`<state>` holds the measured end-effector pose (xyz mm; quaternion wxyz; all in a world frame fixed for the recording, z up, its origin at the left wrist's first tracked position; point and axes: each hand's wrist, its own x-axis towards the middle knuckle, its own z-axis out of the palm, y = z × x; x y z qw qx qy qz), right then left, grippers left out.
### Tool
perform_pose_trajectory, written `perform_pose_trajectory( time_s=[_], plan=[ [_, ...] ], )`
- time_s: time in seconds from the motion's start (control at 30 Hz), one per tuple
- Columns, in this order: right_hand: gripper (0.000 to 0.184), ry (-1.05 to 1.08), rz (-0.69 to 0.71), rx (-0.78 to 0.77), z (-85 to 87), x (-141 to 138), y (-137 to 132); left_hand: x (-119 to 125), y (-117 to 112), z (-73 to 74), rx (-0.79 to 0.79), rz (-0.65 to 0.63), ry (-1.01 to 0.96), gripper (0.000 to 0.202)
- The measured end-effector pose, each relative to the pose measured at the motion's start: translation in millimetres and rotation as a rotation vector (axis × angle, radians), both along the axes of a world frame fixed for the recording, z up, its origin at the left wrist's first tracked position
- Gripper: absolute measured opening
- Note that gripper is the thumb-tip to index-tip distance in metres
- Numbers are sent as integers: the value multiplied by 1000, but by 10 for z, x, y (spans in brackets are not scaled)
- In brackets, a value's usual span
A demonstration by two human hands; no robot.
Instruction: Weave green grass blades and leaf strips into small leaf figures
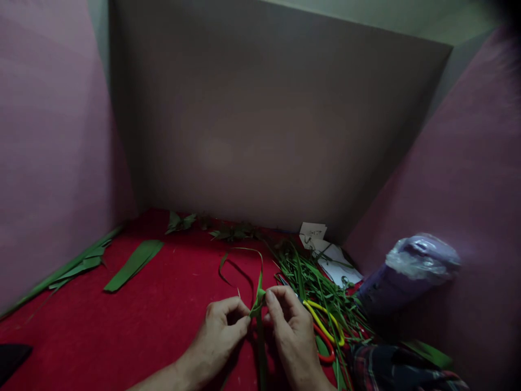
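Note:
Both my hands meet low in the middle of a red cloth (pixel 163 320). My left hand (pixel 222 331) and my right hand (pixel 291 326) each pinch a narrow green leaf strip (pixel 259 290) between thumb and fingers. The strip bends up from my fingertips into a loop that curls back to the left. Its lower end runs down between my wrists.
A heap of thin green leaf strips (pixel 315 282) lies right of my hands, with yellow-handled scissors (pixel 325 320) and red-handled scissors (pixel 325 350) on it. Cut leaf pieces (pixel 132 266) lie at left. White paper cards (pixel 325 250) and a purple plastic-wrapped bottle (pixel 407 271) sit at right. Cardboard walls enclose the space.

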<state>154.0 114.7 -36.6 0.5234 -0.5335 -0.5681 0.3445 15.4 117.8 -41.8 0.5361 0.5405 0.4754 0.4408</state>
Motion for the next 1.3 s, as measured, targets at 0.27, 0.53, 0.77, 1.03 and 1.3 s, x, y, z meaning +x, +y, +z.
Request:
perform_pose_trajectory(
  time_s=[0.27, 0.53, 0.77, 1.03, 1.3],
  plan=[
    [27, 221, 154, -117, 87, -23, 31, -44, 31, -1, 178, 7, 208, 16],
    [26, 353, 198, -220, 121, -9, 51, -43, 32, -29, 186, -10, 237, 15],
    [22, 590, 307, -358, 86, 15, 73, -31, 19, -49, 103, -8, 81, 17],
    [23, 643, 338, -386, 94, 37, 73, -19, 24, -45, 25, -51, -21, 19],
    [26, 430, 218, -230, 115, 23, 91, 1, 19, -12, -43, -77, -61, 20]
  ],
)
